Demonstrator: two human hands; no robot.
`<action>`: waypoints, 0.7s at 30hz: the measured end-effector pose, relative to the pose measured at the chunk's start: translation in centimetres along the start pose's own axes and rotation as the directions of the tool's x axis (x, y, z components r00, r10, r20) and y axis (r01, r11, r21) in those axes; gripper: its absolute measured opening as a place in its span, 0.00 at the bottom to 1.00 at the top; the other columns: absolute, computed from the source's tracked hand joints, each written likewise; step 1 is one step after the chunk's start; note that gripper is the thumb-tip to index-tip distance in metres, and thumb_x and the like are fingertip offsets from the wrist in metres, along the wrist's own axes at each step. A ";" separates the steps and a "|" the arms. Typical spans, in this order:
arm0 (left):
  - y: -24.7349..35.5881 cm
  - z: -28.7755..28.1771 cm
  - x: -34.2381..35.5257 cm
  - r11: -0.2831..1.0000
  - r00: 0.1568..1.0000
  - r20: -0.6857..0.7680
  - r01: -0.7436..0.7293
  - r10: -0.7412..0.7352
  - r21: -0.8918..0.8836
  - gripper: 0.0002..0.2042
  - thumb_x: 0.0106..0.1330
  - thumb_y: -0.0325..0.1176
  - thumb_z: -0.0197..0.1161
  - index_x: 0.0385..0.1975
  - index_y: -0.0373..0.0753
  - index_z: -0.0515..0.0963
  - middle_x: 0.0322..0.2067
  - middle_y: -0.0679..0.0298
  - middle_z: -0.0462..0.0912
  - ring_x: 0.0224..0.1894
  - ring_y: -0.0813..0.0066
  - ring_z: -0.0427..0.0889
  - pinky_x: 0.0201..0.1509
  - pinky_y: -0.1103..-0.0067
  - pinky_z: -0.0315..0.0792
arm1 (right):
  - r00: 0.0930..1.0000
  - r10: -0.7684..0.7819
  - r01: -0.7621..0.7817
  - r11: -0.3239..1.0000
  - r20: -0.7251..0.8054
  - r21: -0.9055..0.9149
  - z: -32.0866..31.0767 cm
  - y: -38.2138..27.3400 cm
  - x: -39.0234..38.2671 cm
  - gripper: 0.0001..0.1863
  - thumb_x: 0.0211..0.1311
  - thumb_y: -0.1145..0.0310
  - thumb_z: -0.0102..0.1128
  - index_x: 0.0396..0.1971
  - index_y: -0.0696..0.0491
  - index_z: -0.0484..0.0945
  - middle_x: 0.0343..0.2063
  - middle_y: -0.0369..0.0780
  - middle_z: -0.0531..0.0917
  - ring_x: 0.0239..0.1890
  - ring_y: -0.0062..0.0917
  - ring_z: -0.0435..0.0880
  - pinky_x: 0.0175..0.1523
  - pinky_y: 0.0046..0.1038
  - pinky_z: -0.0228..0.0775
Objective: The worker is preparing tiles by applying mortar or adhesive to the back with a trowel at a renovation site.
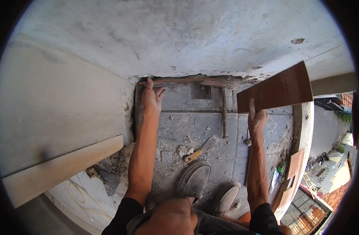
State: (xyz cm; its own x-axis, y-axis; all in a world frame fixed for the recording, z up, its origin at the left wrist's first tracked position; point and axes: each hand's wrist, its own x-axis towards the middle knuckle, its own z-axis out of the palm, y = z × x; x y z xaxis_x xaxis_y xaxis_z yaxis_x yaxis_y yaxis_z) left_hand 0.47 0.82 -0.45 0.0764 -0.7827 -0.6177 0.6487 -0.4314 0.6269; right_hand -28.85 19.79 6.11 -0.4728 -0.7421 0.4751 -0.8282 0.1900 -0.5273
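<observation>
My right hand [258, 119] grips a brown tile [279, 89] by its lower edge and holds it up off the floor, tilted, near the wall. At the left inner corner, my left hand [152, 98] reaches to the foot of the wall. Its fingers are apart, and one fingertip touches the end of a narrow reddish-brown strip [175, 81] lying along the wall base. A small dark square piece [201, 92] lies by that strip. Beside it, a long-handled tool like a hammer [225, 117] rests on the floor, its head end toward the wall.
A scraper with a wooden handle [193, 156] lies before my shoes [195, 178] among rubble on the grey tiled floor [187, 129]. More tiles [295, 164] lean by the right ledge [304, 129], beyond which the ground drops away. A wooden board [66, 168] juts from the left wall.
</observation>
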 end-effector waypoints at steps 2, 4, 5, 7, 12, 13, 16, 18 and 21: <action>0.2 -0.4 -0.1 0.998 0.998 0.022 0.060 -0.060 0.003 0.39 0.54 0.47 0.63 0.59 0.31 0.52 0.58 0.49 0.56 0.58 0.44 0.60 0.60 0.56 0.57 | 0.994 0.008 -0.005 1.000 -0.108 0.030 -1.5 -0.5 -1.9 0.08 0.56 0.72 0.54 0.31 0.61 0.77 0.22 0.49 0.79 0.21 0.38 0.78 0.27 0.32 0.67; 0.8 -0.7 -0.6 0.998 1.000 0.023 0.015 -0.016 0.061 0.41 0.53 0.48 0.64 0.59 0.31 0.51 0.57 0.47 0.57 0.58 0.46 0.59 0.61 0.57 0.56 | 0.968 0.246 -0.240 0.964 -0.041 0.111 -4.0 -1.6 -4.0 0.11 0.58 0.69 0.53 0.33 0.63 0.76 0.23 0.48 0.79 0.24 0.28 0.77 0.30 0.29 0.67; 0.1 -0.1 -1.0 0.993 0.998 0.052 0.014 -0.020 0.117 0.43 0.51 0.50 0.65 0.58 0.31 0.50 0.55 0.44 0.57 0.59 0.47 0.59 0.62 0.57 0.55 | 0.889 0.452 -0.457 0.880 0.068 0.130 -6.0 -1.6 -5.1 0.13 0.60 0.68 0.52 0.33 0.64 0.76 0.24 0.46 0.79 0.25 0.23 0.75 0.32 0.28 0.67; -0.1 1.0 -1.6 0.994 0.999 0.030 0.025 -0.028 0.109 0.43 0.50 0.50 0.67 0.59 0.34 0.51 0.55 0.47 0.58 0.60 0.48 0.58 0.63 0.59 0.53 | 0.906 0.423 -0.418 0.900 -0.020 0.125 -8.0 -0.7 -6.8 0.16 0.61 0.65 0.49 0.35 0.66 0.75 0.25 0.44 0.78 0.27 0.20 0.71 0.34 0.26 0.66; -0.5 1.0 -1.1 0.997 0.998 -0.070 -0.002 0.007 0.073 0.35 0.51 0.49 0.66 0.54 0.35 0.62 0.54 0.49 0.59 0.55 0.49 0.65 0.61 0.60 0.57 | 0.864 0.500 -0.484 0.855 -0.051 0.185 -10.4 2.6 -9.8 0.19 0.62 0.64 0.49 0.44 0.66 0.71 0.39 0.47 0.78 0.40 0.27 0.75 0.47 0.28 0.65; -0.6 1.0 -1.2 0.997 0.998 -0.069 -0.001 0.006 0.071 0.35 0.51 0.49 0.66 0.54 0.35 0.62 0.54 0.49 0.59 0.55 0.49 0.65 0.61 0.60 0.57 | 0.865 0.499 -0.483 0.856 -0.053 0.184 -10.8 3.4 -10.2 0.19 0.62 0.64 0.49 0.44 0.66 0.71 0.39 0.47 0.78 0.40 0.27 0.75 0.47 0.28 0.65; -0.5 1.1 -1.3 0.997 0.996 -0.079 -0.028 0.033 0.069 0.32 0.50 0.49 0.67 0.51 0.35 0.65 0.50 0.50 0.63 0.52 0.50 0.68 0.59 0.61 0.60 | 0.838 0.543 -0.526 0.832 -0.060 0.178 -11.6 4.4 -10.7 0.19 0.62 0.64 0.49 0.46 0.65 0.71 0.41 0.47 0.77 0.43 0.28 0.74 0.49 0.28 0.64; -0.4 1.2 -1.3 0.998 0.996 -0.085 -0.002 0.008 0.067 0.32 0.50 0.48 0.67 0.51 0.34 0.65 0.45 0.53 0.65 0.50 0.53 0.69 0.58 0.63 0.63 | 0.835 0.547 -0.527 0.827 -0.063 0.193 -12.0 4.7 -10.9 0.19 0.62 0.64 0.49 0.46 0.65 0.71 0.41 0.46 0.77 0.43 0.28 0.74 0.49 0.28 0.64; -0.4 0.8 -0.7 0.999 0.994 -0.105 -0.003 0.008 0.050 0.31 0.51 0.46 0.67 0.51 0.35 0.64 0.41 0.55 0.65 0.47 0.56 0.70 0.56 0.65 0.66 | 0.832 0.551 -0.526 0.820 -0.065 0.228 -11.7 4.1 -10.2 0.19 0.61 0.64 0.50 0.45 0.64 0.72 0.41 0.46 0.77 0.42 0.28 0.74 0.48 0.28 0.64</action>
State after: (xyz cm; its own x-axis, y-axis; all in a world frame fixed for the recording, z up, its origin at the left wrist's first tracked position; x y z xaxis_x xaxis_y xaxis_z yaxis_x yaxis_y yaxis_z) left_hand -0.49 1.16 0.11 0.1608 -0.7349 -0.6589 0.6096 -0.4511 0.6519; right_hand -30.97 35.63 7.32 -0.8694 -0.4708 0.1499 -0.3616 0.3994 -0.8425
